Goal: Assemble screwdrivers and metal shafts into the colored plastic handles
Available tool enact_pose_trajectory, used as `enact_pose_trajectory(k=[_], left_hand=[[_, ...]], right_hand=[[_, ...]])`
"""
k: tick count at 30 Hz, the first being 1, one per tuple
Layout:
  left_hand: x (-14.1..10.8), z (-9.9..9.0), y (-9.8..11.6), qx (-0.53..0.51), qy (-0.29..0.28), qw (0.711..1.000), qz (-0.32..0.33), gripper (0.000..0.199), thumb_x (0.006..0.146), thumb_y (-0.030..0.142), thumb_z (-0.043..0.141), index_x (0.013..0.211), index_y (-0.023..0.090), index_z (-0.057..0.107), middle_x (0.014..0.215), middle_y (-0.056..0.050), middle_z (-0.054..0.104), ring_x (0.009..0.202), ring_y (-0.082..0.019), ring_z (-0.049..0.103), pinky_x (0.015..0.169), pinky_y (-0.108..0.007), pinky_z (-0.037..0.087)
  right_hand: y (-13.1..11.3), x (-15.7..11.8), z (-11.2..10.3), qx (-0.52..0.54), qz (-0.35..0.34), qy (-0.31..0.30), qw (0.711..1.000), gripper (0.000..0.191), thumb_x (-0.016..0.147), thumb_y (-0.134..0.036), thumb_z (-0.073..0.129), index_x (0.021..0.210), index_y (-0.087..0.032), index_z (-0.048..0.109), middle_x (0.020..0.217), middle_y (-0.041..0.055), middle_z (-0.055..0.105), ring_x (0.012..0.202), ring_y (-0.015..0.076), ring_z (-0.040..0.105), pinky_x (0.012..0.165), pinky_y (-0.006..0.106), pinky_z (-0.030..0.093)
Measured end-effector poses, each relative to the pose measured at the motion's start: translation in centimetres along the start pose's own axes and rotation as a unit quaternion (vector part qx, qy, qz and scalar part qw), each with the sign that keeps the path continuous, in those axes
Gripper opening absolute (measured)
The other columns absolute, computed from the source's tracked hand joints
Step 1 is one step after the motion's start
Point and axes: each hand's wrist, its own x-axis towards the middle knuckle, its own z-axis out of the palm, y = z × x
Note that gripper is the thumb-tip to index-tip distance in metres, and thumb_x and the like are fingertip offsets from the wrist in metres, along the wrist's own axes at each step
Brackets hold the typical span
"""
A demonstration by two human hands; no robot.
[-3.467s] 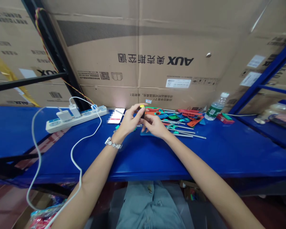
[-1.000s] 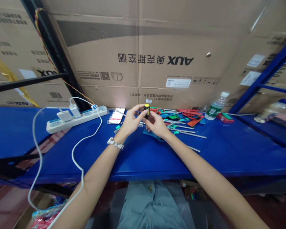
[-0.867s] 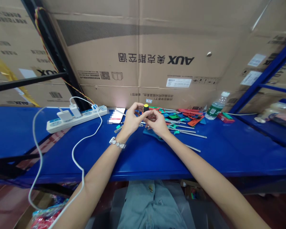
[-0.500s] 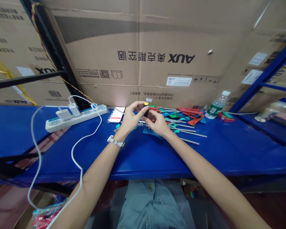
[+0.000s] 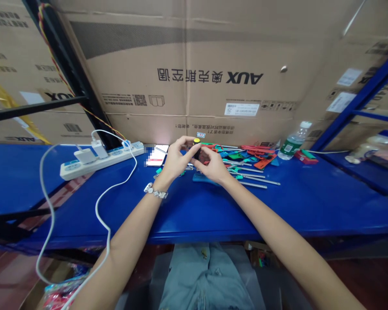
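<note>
My left hand (image 5: 178,158), with a silver bracelet at the wrist, is closed around a short black handle with a yellow end (image 5: 197,141). The handle stands upright, and its lower part is hidden by fingers. Just to its right, my right hand (image 5: 212,163) is closed, its thumb and fingertips meeting at the handle's lower end. What the right fingers pinch there cannot be made out. Beneath and beside the right hand lies a blue plastic piece (image 5: 204,178). Thin metal rods (image 5: 255,176) with green plastic ends stick out to the right.
Red, green, blue and orange plastic pieces (image 5: 261,156) lie heaped behind the rods. A water bottle (image 5: 291,144) stands right of them, beside a small red box (image 5: 306,157). At left are a power strip (image 5: 116,156) with white cables and a phone-like slab (image 5: 158,156). Large cardboard (image 5: 213,47) backs the table.
The view has shifted very slightly. Both hands stay together at the black handle, with only a small change in the fingers; nothing has been let go.
</note>
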Motion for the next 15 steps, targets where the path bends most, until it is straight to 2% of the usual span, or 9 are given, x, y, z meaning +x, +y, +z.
enact_pose_trajectory(k=[2, 4, 8, 11, 13, 15], left_hand=[[0.01, 0.33, -0.04, 0.004, 0.038, 0.999, 0.006, 0.019, 0.084, 0.034, 0.077, 0.094, 0.022, 0.066, 0.091, -0.004, 0.07, 0.082, -0.016, 0.065, 0.077, -0.033, 0.053], [-0.03, 0.47, 0.0, 0.013, 0.056, 0.998, 0.012, 0.023, 0.081, 0.033, 0.08, 0.094, 0.022, 0.064, 0.091, -0.003, 0.069, 0.083, -0.016, 0.064, 0.076, -0.032, 0.052], [-0.15, 0.05, 0.21, 0.018, -0.005, 1.0, 0.012, 0.025, 0.093, 0.038, 0.066, 0.113, 0.024, 0.066, 0.11, -0.008, 0.071, 0.097, -0.019, 0.065, 0.084, -0.035, 0.052], [-0.16, -0.12, 0.24, 0.017, -0.036, 0.999, 0.017, 0.025, 0.098, 0.039, 0.056, 0.113, 0.024, 0.069, 0.112, -0.009, 0.072, 0.101, -0.021, 0.065, 0.086, -0.037, 0.053], [-0.14, 0.11, 0.17, 0.015, -0.019, 1.0, 0.015, 0.019, 0.095, 0.038, 0.063, 0.105, 0.022, 0.069, 0.103, -0.007, 0.072, 0.097, -0.02, 0.066, 0.084, -0.035, 0.053], [-0.12, 0.5, 0.08, 0.012, 0.017, 1.0, 0.009, 0.017, 0.089, 0.035, 0.072, 0.097, 0.022, 0.067, 0.095, -0.005, 0.071, 0.09, -0.018, 0.065, 0.08, -0.033, 0.052]], right_hand=[[0.24, 0.05, 0.38, 0.006, 0.005, 0.039, 0.999, 0.034, 0.079, -0.05, 0.077, 0.081, -0.022, 0.057, 0.069, -0.0008, 0.058, 0.059, 0.0155, 0.053, 0.057, 0.031, 0.047], [0.44, 0.09, 0.51, 0.022, 0.017, 0.041, 0.999, 0.037, 0.08, -0.052, 0.075, 0.076, -0.022, 0.054, 0.066, -0.0009, 0.057, 0.059, 0.0159, 0.053, 0.056, 0.031, 0.047], [0.22, 0.1, -0.12, 0.019, 0.019, -0.024, 0.999, 0.032, 0.088, -0.052, 0.067, 0.082, -0.022, 0.06, 0.07, 0.0018, 0.061, 0.063, 0.0178, 0.057, 0.057, 0.031, 0.049], [-0.21, 0.05, -0.47, 0.03, 0.025, -0.065, 0.997, 0.029, 0.091, -0.049, 0.064, 0.089, -0.021, 0.063, 0.073, 0.0022, 0.063, 0.064, 0.0175, 0.059, 0.058, 0.032, 0.051], [-0.27, 0.04, -0.31, 0.032, 0.027, -0.043, 0.998, 0.03, 0.086, -0.049, 0.07, 0.094, -0.021, 0.063, 0.077, 0.0023, 0.064, 0.065, 0.0172, 0.06, 0.061, 0.032, 0.052], [-0.05, 0.08, 0.07, 0.031, 0.035, 0.007, 0.999, 0.036, 0.078, -0.049, 0.078, 0.093, -0.021, 0.061, 0.077, 0.0013, 0.064, 0.065, 0.0169, 0.06, 0.06, 0.031, 0.052]])
